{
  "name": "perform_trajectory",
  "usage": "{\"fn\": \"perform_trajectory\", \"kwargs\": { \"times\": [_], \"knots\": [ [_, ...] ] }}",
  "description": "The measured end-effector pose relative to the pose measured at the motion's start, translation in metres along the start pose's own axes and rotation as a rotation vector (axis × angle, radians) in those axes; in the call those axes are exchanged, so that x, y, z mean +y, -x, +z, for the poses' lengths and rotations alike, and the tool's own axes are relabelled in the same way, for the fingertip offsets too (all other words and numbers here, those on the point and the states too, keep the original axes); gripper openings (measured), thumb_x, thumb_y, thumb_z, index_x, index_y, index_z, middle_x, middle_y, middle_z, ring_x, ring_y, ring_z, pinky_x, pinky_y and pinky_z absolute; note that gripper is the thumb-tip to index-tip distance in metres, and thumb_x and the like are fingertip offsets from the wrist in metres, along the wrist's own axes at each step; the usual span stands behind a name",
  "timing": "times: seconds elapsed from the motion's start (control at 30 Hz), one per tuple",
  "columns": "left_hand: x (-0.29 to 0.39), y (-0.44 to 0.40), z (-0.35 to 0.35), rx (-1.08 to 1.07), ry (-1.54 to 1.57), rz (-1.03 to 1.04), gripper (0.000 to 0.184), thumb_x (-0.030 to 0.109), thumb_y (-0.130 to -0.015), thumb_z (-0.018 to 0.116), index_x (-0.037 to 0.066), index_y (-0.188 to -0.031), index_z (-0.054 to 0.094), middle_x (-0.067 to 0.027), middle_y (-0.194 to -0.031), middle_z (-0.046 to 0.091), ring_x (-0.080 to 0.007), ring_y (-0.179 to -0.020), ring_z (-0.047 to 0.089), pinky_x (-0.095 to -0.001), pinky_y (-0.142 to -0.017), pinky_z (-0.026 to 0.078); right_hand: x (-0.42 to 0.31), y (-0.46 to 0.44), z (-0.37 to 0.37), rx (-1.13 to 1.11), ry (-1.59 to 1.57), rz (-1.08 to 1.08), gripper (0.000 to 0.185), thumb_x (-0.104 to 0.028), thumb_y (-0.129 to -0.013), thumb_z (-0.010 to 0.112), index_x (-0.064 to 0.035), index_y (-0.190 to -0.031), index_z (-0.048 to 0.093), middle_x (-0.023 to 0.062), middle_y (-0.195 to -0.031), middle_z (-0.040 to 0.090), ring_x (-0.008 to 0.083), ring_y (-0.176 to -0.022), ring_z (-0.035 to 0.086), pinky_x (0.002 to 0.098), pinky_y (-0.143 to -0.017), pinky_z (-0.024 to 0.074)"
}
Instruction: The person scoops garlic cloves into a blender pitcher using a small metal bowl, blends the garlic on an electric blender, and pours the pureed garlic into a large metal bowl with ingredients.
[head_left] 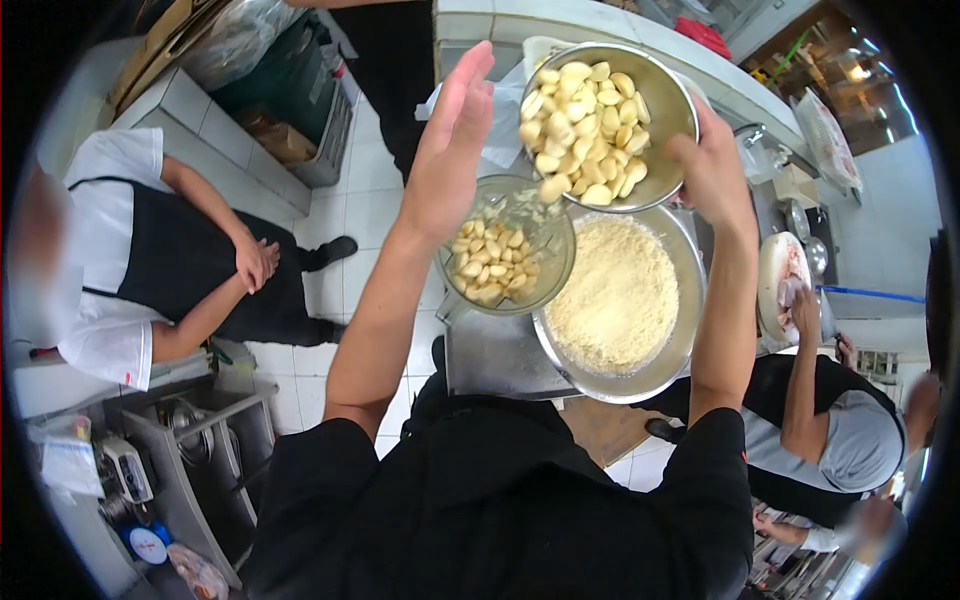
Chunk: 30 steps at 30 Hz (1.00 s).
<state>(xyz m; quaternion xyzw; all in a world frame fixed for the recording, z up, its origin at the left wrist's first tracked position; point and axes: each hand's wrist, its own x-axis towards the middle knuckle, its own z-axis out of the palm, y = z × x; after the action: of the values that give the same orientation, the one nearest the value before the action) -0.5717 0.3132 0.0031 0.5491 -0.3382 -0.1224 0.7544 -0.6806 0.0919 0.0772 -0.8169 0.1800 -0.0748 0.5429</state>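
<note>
My right hand grips the right side of a steel bowl of peeled garlic cloves. The bowl tilts toward a clear blender jar, and a clove hangs at its lip above the jar. More cloves lie inside the jar. My left hand is raised left of the bowl, fingers stretched out, holding nothing. Below the tilted bowl stands a large steel bowl filled with pale, finely chopped garlic.
A steel table supports the large bowl. To the left stands a person in a black apron, hands folded. At right, another person's hand touches meat on a white board. A tiled counter edge runs along the far side.
</note>
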Motion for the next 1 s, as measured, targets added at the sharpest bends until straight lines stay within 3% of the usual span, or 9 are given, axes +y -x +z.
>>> {"fn": "perform_trajectory", "kwargs": {
  "times": [0.07, 0.17, 0.27, 0.4, 0.43, 0.67, 0.8, 0.87, 1.0],
  "knots": [
    [-0.003, 0.015, -0.002, 0.084, 0.059, 0.005, 0.068, 0.052, -0.097, 0.029, 0.004, -0.144, 0.019, -0.0173, -0.145, 0.031, -0.029, -0.135, 0.028, -0.0404, -0.109, 0.022, 0.011, 0.01, 0.032, 0.19, 0.533, -0.65, 0.058, 0.008, -0.071, 0.046, -0.0095, -0.125, 0.053, 0.0155, -0.101, 0.066, 0.0181, -0.065, 0.064, 0.0297, -0.06, 0.0541],
    [-0.014, 0.036, 0.001, 0.163, 0.309, -0.121, 0.062, 0.046, -0.1, 0.024, 0.0, -0.141, 0.023, -0.0199, -0.142, 0.033, -0.0289, -0.131, 0.033, -0.038, -0.111, 0.023, 0.019, 0.022, 0.053, 0.167, 0.572, -0.784, 0.064, 0.015, -0.068, 0.044, -0.0112, -0.126, 0.054, 0.0178, -0.12, 0.057, 0.0326, -0.113, 0.054, 0.0372, -0.092, 0.0471],
    [-0.027, 0.045, -0.001, 0.164, 0.348, -0.147, 0.067, 0.051, -0.097, 0.033, 0.001, -0.142, 0.023, -0.021, -0.142, 0.033, -0.0277, -0.13, 0.035, -0.0379, -0.109, 0.025, 0.02, 0.024, 0.059, 0.212, 0.546, -0.784, 0.062, 0.015, -0.068, 0.043, -0.0087, -0.125, 0.054, 0.0174, -0.121, 0.057, 0.0316, -0.111, 0.057, 0.0366, -0.093, 0.0468],
    [-0.026, 0.05, 0.002, 0.187, 0.185, -0.147, 0.061, 0.047, -0.1, 0.026, 0.001, -0.14, 0.027, -0.0193, -0.139, 0.039, -0.0273, -0.129, 0.038, -0.0382, -0.108, 0.027, 0.028, 0.016, 0.054, 0.118, 0.058, -0.158, 0.058, 0.008, -0.074, 0.041, -0.0046, -0.13, 0.047, 0.0164, -0.098, 0.064, 0.022, -0.071, 0.066, 0.0293, -0.051, 0.0539],
    [-0.024, 0.051, 0.002, 0.182, 0.186, -0.148, 0.061, 0.047, -0.1, 0.026, 0.001, -0.14, 0.027, -0.0193, -0.139, 0.039, -0.0273, -0.129, 0.038, -0.0382, -0.108, 0.027, 0.024, 0.014, 0.052, 0.106, -0.034, -0.079, 0.052, 0.002, -0.075, 0.044, -0.0012, -0.127, 0.045, 0.0064, -0.067, 0.058, 0.0094, -0.036, 0.048, 0.021, -0.03, 0.0344],
    [-0.005, 0.052, -0.024, 0.17, 0.253, -0.106, 0.051, 0.041, -0.099, 0.035, 0.003, -0.133, 0.041, -0.0199, -0.13, 0.049, -0.0251, -0.121, 0.048, -0.038, -0.102, 0.033, 0.076, -0.053, -0.027, 0.117, -0.437, 0.085, 0.043, -0.002, -0.081, 0.048, 0.0003, -0.124, 0.044, 0.0094, -0.067, 0.058, 0.0116, -0.037, 0.05, 0.02, -0.026, 0.0339],
    [0.012, 0.057, -0.031, -0.094, -0.163, -0.237, 0.035, 0.016, -0.088, 0.056, 0.004, -0.121, 0.055, -0.0148, -0.124, 0.055, -0.0241, -0.113, 0.052, -0.039, -0.095, 0.041, 0.099, -0.089, -0.051, 0.194, -0.398, 0.0, 0.044, -0.003, -0.079, 0.048, 0.0018, -0.123, 0.044, 0.0102, -0.062, 0.056, 0.013, -0.038, 0.051, 0.0222, -0.029, 0.0369],
    [0.008, 0.05, -0.02, -0.64, -0.874, 0.151, 0.046, 0.017, -0.079, 0.065, 0.012, -0.124, 0.055, -0.0114, -0.124, 0.053, -0.0266, -0.114, 0.05, -0.0395, -0.093, 0.043, 0.116, -0.11, -0.056, 0.385, 0.029, -0.083, 0.047, -0.005, -0.077, 0.049, 0.0032, -0.123, 0.046, 0.013, -0.065, 0.058, 0.015, -0.04, 0.053, 0.0261, -0.032, 0.0408],
    [-0.013, 0.044, 0.016, -1.135, -1.411, -0.219, 0.063, 0.02, -0.069, 0.072, 0.025, -0.128, 0.051, -0.0112, -0.127, 0.045, -0.0402, -0.112, 0.045, -0.0487, -0.089, 0.047, 0.173, -0.154, -0.067, 0.397, 0.252, -0.028, 0.056, -0.009, -0.079, 0.047, 0.0034, -0.133, 0.04, 0.0202, -0.098, 0.062, 0.0227, -0.052, 0.061, 0.0338, -0.042, 0.048]
  ]
}}
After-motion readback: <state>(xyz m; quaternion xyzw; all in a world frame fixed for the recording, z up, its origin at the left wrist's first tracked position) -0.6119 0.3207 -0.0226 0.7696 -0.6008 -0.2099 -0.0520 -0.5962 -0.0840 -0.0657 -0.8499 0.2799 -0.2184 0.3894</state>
